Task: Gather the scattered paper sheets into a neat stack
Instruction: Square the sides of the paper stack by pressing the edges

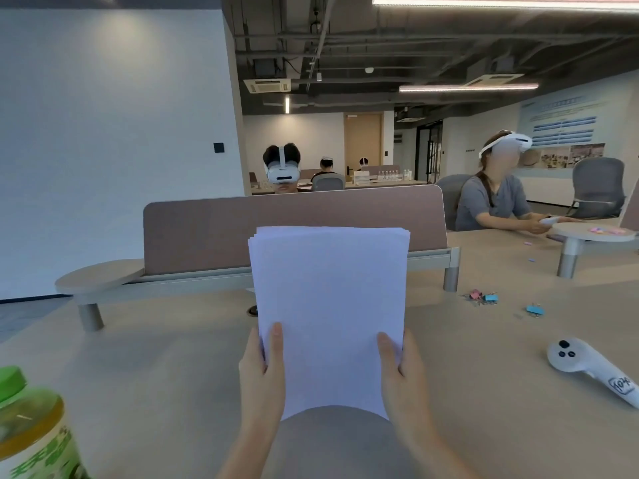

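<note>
A stack of white paper sheets (330, 299) stands upright in front of me, held above the beige desk (155, 368). Its top edges are slightly uneven, with several sheet corners fanned at the upper left. My left hand (263, 369) grips the stack's lower left edge, thumb on the front. My right hand (403, 373) grips the lower right edge the same way. The bottom edge of the stack is hidden behind my body.
A green-capped drink bottle (31, 430) stands at the near left. A white VR controller (587, 369) lies at the right, with several coloured binder clips (484, 298) beyond it. A brown desk divider (207, 229) runs across the far edge. Other people sit behind and at right.
</note>
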